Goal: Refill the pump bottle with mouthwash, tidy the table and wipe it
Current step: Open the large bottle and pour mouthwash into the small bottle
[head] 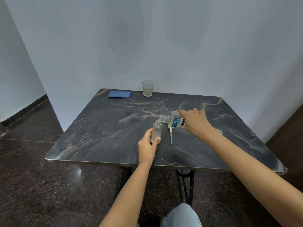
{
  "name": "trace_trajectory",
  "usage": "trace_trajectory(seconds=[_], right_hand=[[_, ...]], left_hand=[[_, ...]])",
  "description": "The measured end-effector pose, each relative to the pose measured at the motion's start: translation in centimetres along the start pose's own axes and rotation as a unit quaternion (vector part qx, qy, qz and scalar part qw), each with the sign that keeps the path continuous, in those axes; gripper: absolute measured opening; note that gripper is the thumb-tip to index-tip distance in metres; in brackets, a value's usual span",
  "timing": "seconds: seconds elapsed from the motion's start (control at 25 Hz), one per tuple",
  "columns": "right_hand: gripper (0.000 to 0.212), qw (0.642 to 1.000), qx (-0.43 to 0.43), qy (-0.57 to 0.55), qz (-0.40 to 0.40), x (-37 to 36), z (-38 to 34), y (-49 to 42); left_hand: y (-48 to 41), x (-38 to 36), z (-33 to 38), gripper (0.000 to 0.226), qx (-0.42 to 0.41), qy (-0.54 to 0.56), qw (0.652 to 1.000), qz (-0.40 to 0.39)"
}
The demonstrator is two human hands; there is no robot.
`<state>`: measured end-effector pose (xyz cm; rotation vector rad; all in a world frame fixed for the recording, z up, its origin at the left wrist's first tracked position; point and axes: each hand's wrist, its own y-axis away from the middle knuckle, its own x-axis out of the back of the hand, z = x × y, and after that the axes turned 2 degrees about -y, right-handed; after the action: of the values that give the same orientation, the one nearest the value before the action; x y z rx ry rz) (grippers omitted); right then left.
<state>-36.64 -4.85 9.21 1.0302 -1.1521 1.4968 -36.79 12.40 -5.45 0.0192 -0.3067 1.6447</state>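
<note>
A small clear pump bottle (157, 130), its top off, stands on the dark marble table (101, 128) with a little pale liquid at the bottom. My left hand (148, 145) grips its lower part. My right hand (196, 122) holds a clear mouthwash bottle (174, 121) with a blue and white label, tipped sideways with its open neck right at the small bottle's mouth. The white pump head with its long tube (171, 135) lies on the table just right of the small bottle.
A folded blue cloth (119, 94) lies at the table's far left edge. A glass tumbler (148, 88) with some pale liquid stands at the far edge by the wall. A small clear cap (219, 131) lies behind my right forearm. White walls close in behind and beside the table.
</note>
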Motion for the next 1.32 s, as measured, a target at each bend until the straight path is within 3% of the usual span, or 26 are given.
trace_trajectory(seconds=[1.32], right_hand=[[0.039,1.000,0.009,0.014,0.010,-0.04,0.13,-0.50]], left_hand=[[0.12,0.15,0.22,0.043,0.000,-0.001,1.000,0.002]])
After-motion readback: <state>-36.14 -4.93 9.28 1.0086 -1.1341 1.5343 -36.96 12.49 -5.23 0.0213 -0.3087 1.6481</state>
